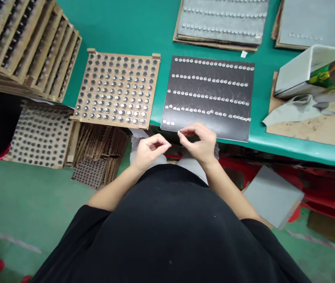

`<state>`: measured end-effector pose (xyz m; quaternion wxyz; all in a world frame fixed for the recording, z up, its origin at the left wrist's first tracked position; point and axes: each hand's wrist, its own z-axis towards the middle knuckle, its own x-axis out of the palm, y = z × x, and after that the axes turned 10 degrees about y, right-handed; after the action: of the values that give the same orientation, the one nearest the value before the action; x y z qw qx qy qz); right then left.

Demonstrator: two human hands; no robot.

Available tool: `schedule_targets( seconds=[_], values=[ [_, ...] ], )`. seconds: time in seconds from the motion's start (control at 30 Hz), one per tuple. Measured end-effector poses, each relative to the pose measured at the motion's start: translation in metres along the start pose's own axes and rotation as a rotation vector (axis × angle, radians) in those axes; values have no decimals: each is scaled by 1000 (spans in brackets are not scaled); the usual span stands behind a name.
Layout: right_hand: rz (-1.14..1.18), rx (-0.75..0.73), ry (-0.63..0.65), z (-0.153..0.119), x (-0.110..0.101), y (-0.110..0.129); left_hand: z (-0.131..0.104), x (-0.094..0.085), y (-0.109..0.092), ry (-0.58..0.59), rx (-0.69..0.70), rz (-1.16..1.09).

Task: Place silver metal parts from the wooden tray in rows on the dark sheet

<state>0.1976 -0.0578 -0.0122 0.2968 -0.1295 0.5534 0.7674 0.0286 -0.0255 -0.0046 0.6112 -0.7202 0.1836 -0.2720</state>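
My right hand (200,142) is at the front edge of a dark board (208,124), thumb and index finger pinched on a small shiny metal piece. Rows of small round silvery pieces (210,97) lie across this board, with a short row of 3 at its lower left. My left hand (151,151) hovers just left of it, over my lap, with thumb and fingertips pressed together. Whatever it may hold is too small to make out. Beyond it is a wooden tray (81,118) with round dark spots in rows, many bearing small metal parts.
Stacked wooden trays (42,51) rise at the left, with more trays (37,135) below table height. Grey boards (220,23) lie at the back. At the right, a white container (294,72) and a crumpled cloth (291,112) rest on a brown board (317,131).
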Motion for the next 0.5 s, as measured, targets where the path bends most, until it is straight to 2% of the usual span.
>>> schedule_targets(
  seconds=[0.1, 0.2, 0.33, 0.5],
  values=[
    [130, -100, -52, -16, -9, 8, 8, 21, 2, 78, -144, -260],
    [189, -106, -91, -27, -14, 9, 15, 36, 1, 121, -208, -376],
    [211, -37, -86, -34, -20, 4, 20, 47, -2, 146, -212, -384],
    [226, 3, -89, -38, -26, 1, 21, 52, -4, 114, -199, -313]
  ],
)
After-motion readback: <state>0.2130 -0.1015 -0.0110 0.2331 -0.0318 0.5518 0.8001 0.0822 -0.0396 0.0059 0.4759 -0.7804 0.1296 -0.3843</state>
